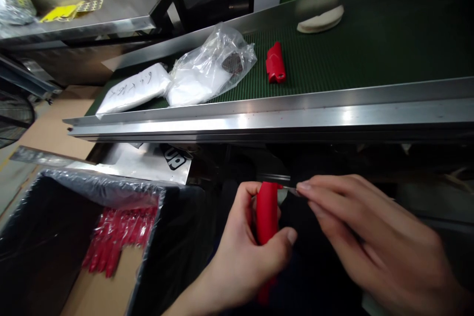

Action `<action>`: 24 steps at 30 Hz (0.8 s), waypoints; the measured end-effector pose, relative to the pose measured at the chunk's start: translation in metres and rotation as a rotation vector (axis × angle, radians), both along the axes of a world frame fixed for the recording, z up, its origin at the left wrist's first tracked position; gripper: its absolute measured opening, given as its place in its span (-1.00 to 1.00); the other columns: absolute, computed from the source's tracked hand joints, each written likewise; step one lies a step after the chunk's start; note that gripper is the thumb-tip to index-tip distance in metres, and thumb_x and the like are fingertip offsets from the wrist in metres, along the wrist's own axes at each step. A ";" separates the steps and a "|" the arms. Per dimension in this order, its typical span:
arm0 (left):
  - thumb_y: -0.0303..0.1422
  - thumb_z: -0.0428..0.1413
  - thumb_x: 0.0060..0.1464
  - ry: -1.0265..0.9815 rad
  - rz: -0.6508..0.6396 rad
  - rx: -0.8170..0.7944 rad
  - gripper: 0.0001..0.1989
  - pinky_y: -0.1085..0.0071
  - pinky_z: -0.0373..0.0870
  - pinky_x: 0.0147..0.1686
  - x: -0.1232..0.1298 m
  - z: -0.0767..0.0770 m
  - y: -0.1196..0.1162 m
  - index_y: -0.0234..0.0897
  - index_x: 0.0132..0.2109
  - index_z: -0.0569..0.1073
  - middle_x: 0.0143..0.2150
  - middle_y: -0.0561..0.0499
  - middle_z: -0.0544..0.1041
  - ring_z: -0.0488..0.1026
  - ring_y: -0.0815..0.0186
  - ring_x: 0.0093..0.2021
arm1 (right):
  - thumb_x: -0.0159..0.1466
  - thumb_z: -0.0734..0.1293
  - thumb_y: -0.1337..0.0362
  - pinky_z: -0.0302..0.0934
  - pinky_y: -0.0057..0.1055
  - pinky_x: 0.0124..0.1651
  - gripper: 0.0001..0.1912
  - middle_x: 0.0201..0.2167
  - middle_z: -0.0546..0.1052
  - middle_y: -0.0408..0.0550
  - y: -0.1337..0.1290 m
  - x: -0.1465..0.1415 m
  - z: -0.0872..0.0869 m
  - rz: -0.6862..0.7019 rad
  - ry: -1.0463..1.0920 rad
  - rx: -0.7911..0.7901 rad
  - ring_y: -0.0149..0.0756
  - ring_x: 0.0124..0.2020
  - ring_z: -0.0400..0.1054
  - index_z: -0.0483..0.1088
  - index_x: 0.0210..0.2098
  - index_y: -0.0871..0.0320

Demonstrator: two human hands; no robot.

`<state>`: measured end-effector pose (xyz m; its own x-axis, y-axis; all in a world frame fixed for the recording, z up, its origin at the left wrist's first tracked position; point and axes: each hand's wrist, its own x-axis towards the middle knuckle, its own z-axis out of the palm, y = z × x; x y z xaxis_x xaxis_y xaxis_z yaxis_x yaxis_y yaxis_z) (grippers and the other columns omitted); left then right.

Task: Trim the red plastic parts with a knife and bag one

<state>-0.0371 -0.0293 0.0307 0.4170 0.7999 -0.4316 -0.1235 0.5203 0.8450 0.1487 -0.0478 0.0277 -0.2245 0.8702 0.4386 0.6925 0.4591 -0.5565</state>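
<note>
My left hand [248, 252] is wrapped round a red plastic part [267, 212], held upright below the conveyor's metal edge. To its right, my right hand [363, 232] pinches a small, thin metallic piece [292, 190] between thumb and fingers. The tip of that piece is at the upper right side of the red part, where a small red bit sticks out. Another red part [276, 64] lies on the green conveyor belt [318, 66]. What the metallic piece is, I cannot make out.
Plastic bags [209, 71] and a white packet [135, 90] lie on the belt's left end, a pale curved piece [321, 19] farther right. A lined bin [148, 256] at lower left holds several red parts [111, 242]. The conveyor's metal rail [259, 121] runs across the view.
</note>
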 end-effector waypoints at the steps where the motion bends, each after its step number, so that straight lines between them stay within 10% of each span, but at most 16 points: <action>1: -0.39 0.23 0.06 -0.014 0.006 -0.005 -0.68 0.64 0.15 -0.53 0.000 0.001 0.000 -0.18 -0.13 0.23 -0.37 0.18 0.25 0.14 0.55 -0.47 | 0.24 0.27 0.60 0.25 -0.29 -0.02 -0.59 -0.06 0.44 0.03 0.000 -0.001 0.000 0.010 -0.031 0.032 -0.30 -0.06 0.34 0.39 0.05 0.22; 24: -0.39 0.18 0.11 -0.423 -0.003 -0.136 -0.72 0.58 0.22 -0.53 0.003 -0.006 -0.005 -0.18 -0.10 0.25 -0.31 0.14 0.32 0.23 0.62 -0.58 | 0.19 0.29 0.63 0.28 -0.30 -0.02 -0.54 -0.03 0.43 0.02 -0.005 -0.001 0.000 -0.008 0.069 0.035 -0.27 -0.02 0.34 0.41 0.05 0.21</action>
<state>-0.0342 -0.0341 0.0247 0.5820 0.7460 -0.3236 -0.4422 0.6243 0.6440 0.1476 -0.0527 0.0280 -0.1859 0.8557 0.4830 0.6571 0.4737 -0.5864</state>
